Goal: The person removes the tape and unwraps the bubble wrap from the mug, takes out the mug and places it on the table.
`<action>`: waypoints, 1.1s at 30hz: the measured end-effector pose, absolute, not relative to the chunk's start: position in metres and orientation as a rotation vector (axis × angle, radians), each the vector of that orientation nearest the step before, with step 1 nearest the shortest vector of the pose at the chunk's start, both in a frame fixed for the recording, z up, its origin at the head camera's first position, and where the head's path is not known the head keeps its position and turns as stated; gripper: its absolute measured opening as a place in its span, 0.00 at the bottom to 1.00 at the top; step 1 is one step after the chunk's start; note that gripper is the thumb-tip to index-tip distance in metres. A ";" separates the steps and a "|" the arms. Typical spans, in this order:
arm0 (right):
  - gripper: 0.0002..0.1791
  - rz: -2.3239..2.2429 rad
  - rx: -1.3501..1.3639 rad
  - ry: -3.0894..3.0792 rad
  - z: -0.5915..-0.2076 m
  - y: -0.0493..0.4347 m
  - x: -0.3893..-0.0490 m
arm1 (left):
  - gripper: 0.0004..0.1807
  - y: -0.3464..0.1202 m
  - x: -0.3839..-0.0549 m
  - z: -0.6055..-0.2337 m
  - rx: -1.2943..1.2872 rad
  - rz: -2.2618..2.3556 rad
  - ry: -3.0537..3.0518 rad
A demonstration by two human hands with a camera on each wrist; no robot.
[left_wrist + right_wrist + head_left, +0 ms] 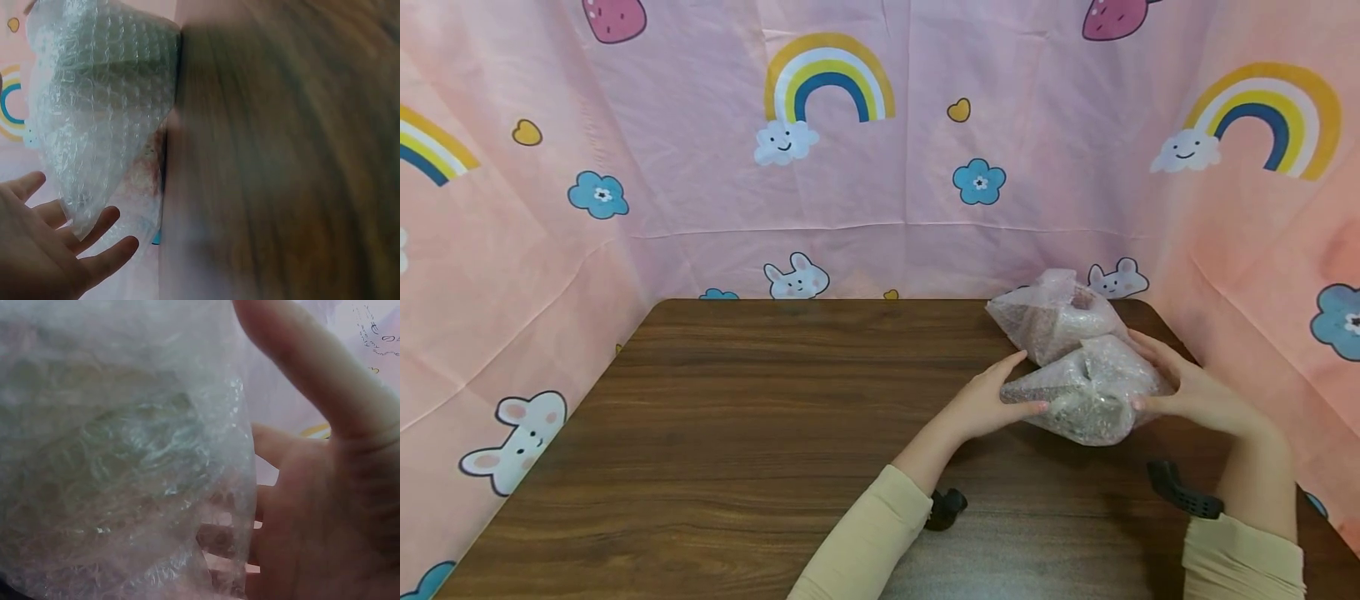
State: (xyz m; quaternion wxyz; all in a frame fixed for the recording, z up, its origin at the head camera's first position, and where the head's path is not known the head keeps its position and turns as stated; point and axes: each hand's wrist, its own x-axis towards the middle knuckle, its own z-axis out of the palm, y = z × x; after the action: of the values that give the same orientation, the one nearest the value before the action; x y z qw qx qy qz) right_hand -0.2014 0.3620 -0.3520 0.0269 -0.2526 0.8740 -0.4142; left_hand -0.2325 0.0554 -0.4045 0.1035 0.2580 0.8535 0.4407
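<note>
so the front bubble-wrapped bundle is sitting toward the right of the brown counter, just in front of a second wrapped bundle. left grip is touching its pointed left end, fingers sitting apart; right grip is bracing the other side, thumb and fingers sitting apart too.

We see pinkish cloth walls on three sides, fold lines showing. Print: rainbows with smiling clouds, blue flowers, yellow hearts, white rabbits. Before us, dark brown wood-grain table, far corners rounded, pale sheen near us.
</note>
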 end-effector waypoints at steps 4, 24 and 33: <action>0.53 -1.218 -0.758 2.726 -0.351 0.363 -0.199 | 0.47 0.057 -0.231 -0.405 0.778 1.269 2.515; 0.55 -1.145 -0.746 2.737 -0.358 0.366 -0.200 | 0.47 0.074 -0.229 -0.409 0.882 1.208 2.621; 0.56 -1.156 -0.737 2.743 -0.359 0.366 -0.199 | 0.46 0.075 -0.227 -0.410 0.884 1.246 2.595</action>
State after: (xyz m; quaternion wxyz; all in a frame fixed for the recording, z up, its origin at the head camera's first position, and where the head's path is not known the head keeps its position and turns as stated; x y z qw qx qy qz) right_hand -0.1988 0.3661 -0.3586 0.0375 -0.2403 0.8939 -0.3766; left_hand -0.2271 0.0754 -0.4096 0.0652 0.2928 0.8599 0.4130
